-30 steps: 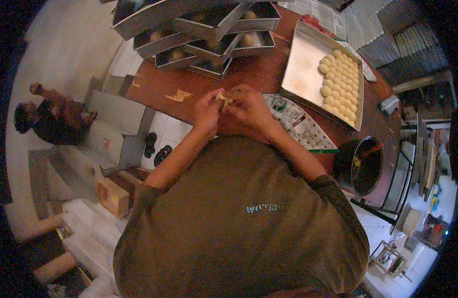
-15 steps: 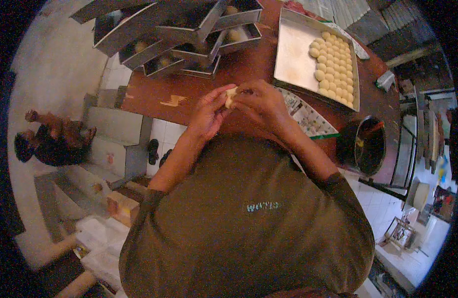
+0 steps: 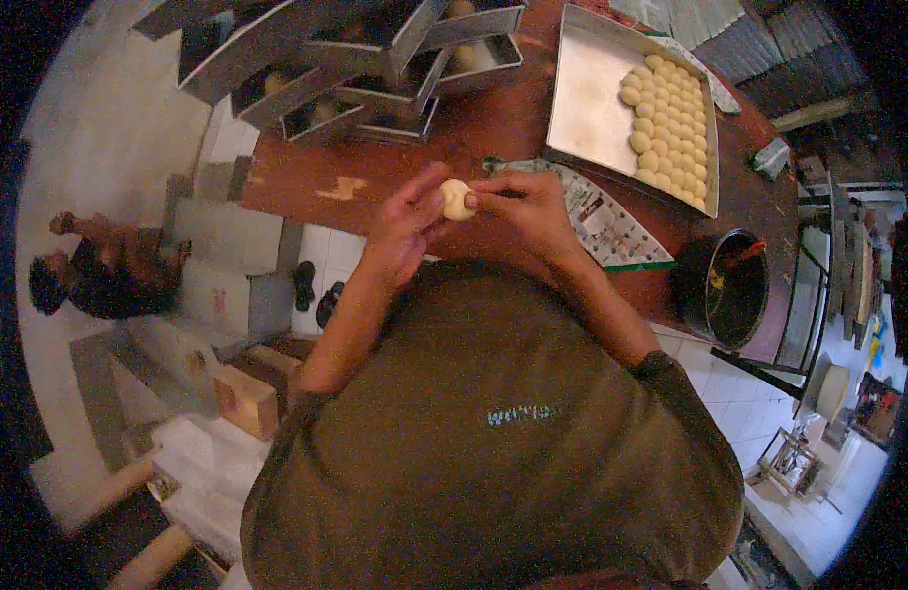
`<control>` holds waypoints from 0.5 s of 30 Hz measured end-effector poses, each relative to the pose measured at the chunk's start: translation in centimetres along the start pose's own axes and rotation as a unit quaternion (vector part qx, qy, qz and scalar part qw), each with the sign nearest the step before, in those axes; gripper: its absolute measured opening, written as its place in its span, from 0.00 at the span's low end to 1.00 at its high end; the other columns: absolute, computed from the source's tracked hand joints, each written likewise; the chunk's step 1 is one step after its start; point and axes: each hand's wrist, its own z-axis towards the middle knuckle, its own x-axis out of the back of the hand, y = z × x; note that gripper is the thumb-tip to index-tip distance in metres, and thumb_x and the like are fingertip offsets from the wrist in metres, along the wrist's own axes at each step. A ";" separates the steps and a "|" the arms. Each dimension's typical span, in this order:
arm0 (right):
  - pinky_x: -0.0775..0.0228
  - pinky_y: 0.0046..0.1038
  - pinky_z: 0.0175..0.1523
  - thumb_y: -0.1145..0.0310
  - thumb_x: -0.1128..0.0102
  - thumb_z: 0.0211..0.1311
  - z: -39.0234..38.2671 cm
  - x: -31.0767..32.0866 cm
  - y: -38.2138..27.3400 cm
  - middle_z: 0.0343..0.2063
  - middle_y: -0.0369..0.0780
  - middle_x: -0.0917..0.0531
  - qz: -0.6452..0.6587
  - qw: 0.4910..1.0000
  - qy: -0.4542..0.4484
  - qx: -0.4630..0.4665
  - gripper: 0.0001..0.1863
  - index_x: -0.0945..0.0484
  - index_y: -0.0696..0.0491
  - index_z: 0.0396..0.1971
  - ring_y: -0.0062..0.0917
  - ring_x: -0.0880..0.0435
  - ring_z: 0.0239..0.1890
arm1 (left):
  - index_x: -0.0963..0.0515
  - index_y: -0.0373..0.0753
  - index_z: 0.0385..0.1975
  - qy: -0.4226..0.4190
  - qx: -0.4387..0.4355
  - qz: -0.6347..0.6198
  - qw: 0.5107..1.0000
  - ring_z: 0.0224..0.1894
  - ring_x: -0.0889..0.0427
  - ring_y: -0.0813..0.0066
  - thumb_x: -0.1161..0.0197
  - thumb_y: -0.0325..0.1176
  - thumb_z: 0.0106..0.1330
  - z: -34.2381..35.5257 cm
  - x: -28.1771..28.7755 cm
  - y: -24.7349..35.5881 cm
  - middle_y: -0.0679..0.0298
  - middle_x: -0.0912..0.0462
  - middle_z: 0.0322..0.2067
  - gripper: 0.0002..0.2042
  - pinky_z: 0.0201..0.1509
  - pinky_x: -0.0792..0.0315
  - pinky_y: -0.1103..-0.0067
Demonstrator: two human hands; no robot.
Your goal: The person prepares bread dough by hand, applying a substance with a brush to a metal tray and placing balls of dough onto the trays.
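- One pale dough ball (image 3: 456,200) sits in the upper middle of the frame, nearly round — close to done, I'd judge.
- Right hand (image 3: 533,208) pinches it by thumb and fingers; left hand (image 3: 400,228) rests against its left side, fingers loosely spread.
- Dozens of similar balls (image 3: 668,138) fill the right part of the raised-edge tray (image 3: 590,103), upper right; its left part is bare — room for more.
- Stacked tins (image 3: 370,74) crowd the upper left; brown tabletop (image 3: 302,177) shows between them and the tray.

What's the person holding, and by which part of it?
A pale round ball: the right hand grips its right side; the left hand is at its left side.
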 end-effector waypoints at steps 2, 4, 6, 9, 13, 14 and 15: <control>0.24 0.22 0.46 0.75 0.30 0.59 0.5 -0.1 1.2 0.37 0.41 0.11 -0.046 0.997 -0.026 0.048 0.11 0.12 0.57 0.42 0.20 0.14 0.39 | 0.28 0.32 0.62 -0.001 0.060 0.001 0.998 0.55 0.19 0.72 0.34 0.29 0.68 1.0 0.9 -1.7 0.57 0.21 0.59 0.23 0.56 0.22 0.78; 0.23 0.22 0.47 0.76 0.30 0.58 0.2 0.3 -0.2 0.40 0.42 0.11 -0.081 0.989 -0.056 0.114 0.13 0.13 0.57 0.45 0.21 0.14 0.39 | 0.28 0.31 0.63 0.030 0.008 0.110 0.993 0.54 0.19 0.72 0.34 0.30 0.68 2.0 1.6 -2.6 0.58 0.21 0.58 0.24 0.56 0.22 0.78; 0.22 0.22 0.48 0.77 0.30 0.59 -0.1 0.5 -1.3 0.42 0.42 0.11 -0.120 0.978 -0.061 0.159 0.16 0.15 0.57 0.48 0.21 0.14 0.40 | 0.28 0.31 0.62 0.058 -0.052 0.201 0.976 0.54 0.19 0.72 0.33 0.32 0.67 1.8 0.3 -2.4 0.59 0.20 0.56 0.25 0.56 0.22 0.78; 0.22 0.24 0.50 0.76 0.32 0.61 -0.7 0.4 -2.2 0.45 0.40 0.12 -0.052 0.991 -0.014 0.123 0.20 0.18 0.57 0.54 0.21 0.14 0.41 | 0.25 0.31 0.59 0.067 -0.148 0.189 0.968 0.53 0.19 0.73 0.30 0.36 0.65 0.3 -2.9 -1.7 0.59 0.18 0.52 0.25 0.58 0.24 0.78; 0.21 0.27 0.51 0.71 0.33 0.65 0.0 -0.9 0.4 0.45 0.37 0.12 -0.035 0.995 -0.001 0.098 0.19 0.19 0.56 0.55 0.22 0.13 0.41 | 0.19 0.31 0.51 0.044 -0.220 0.045 0.974 0.48 0.16 0.72 0.27 0.41 0.63 1.6 -5.3 -4.0 0.60 0.14 0.44 0.23 0.53 0.23 0.77; 0.21 0.28 0.51 0.69 0.32 0.65 -0.1 -1.1 0.7 0.45 0.38 0.12 -0.024 0.997 -0.052 0.058 0.18 0.18 0.56 0.53 0.23 0.13 0.43 | 0.18 0.32 0.48 0.048 -0.231 0.074 0.969 0.47 0.15 0.72 0.26 0.42 0.62 2.3 -4.2 -5.1 0.61 0.13 0.41 0.22 0.51 0.22 0.77; 0.21 0.29 0.51 0.67 0.32 0.65 -0.2 -1.3 0.3 0.45 0.39 0.12 -0.017 0.995 -0.099 0.017 0.17 0.17 0.56 0.51 0.23 0.13 0.44 | 0.17 0.33 0.46 0.091 -0.192 0.092 0.973 0.45 0.15 0.71 0.27 0.42 0.63 2.7 -2.9 -5.3 0.62 0.13 0.39 0.20 0.48 0.21 0.75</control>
